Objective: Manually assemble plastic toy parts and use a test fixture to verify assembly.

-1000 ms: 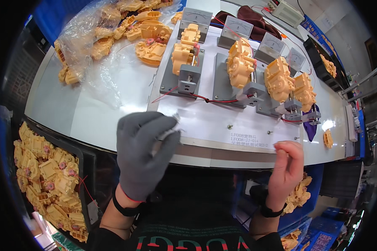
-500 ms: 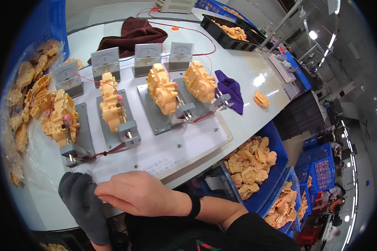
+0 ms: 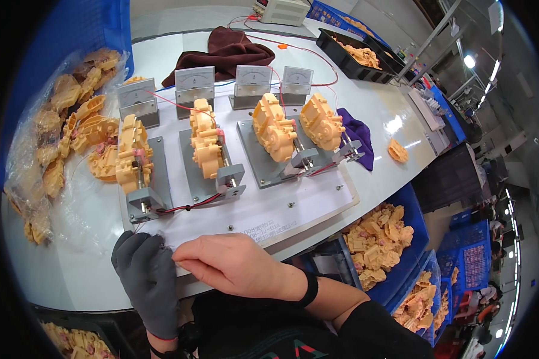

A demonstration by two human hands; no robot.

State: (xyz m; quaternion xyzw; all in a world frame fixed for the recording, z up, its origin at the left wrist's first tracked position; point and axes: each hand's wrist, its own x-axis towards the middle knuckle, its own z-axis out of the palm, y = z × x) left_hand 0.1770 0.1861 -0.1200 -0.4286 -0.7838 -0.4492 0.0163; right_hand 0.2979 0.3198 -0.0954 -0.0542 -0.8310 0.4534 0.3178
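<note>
White and lightly glossy, the worktop (image 3: 93, 272) curves across our view, with a crumpled dark brown cloth (image 3: 221, 57) toward its far side. On a white paper-covered board (image 3: 293, 194) we see four gray metal fixtures (image 3: 156, 149), each carrying a pale yellow plastic gear housing (image 3: 133, 152); the leftmost housing sits nearest our hands. Behind them stands a row of four gray, clear-fronted needle meters (image 3: 194, 81).

At the near left edge of the board, our gray-gloved left grip (image 3: 145, 272) has its fingers bent inward. Our bare right grip (image 3: 233, 262) meets it from the right, thumb and forefinger drawn close together. We cannot tell what, if anything, either one has hold of.

More yellow housings lie far left under clear plastic film (image 3: 81, 209); others fill a blue plastic bin (image 3: 415, 224) at the near right. A purple cloth (image 3: 359, 140) rests beside the rightmost fixture.
</note>
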